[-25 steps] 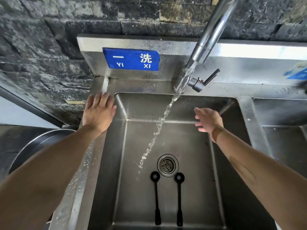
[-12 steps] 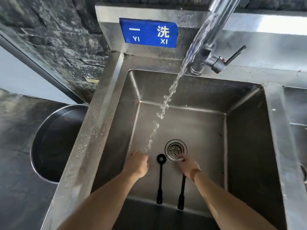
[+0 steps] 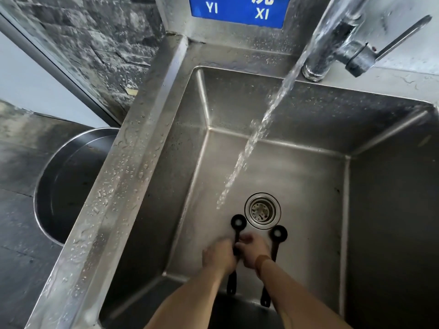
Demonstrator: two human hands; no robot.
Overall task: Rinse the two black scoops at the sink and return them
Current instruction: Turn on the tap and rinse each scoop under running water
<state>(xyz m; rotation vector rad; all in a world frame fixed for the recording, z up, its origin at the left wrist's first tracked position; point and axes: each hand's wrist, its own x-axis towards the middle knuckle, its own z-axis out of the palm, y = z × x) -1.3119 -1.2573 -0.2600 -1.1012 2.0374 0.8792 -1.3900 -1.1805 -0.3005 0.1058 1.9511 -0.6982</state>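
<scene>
From the head camera, both bare forearms reach straight down into the deep stainless-steel sink basin (image 3: 308,181). The left hand (image 3: 219,256) and right hand (image 3: 253,250) meet, fingers curled around the handle of the left black plastic scoop (image 3: 238,222); the blur hides the exact grip. The right black plastic scoop (image 3: 278,232) lies on the basin floor beside the round metal drain (image 3: 262,210), partly under the right wrist.

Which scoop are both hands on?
The left scoop: both hands meet on its handle. The right scoop lies apart beside the drain.
</scene>
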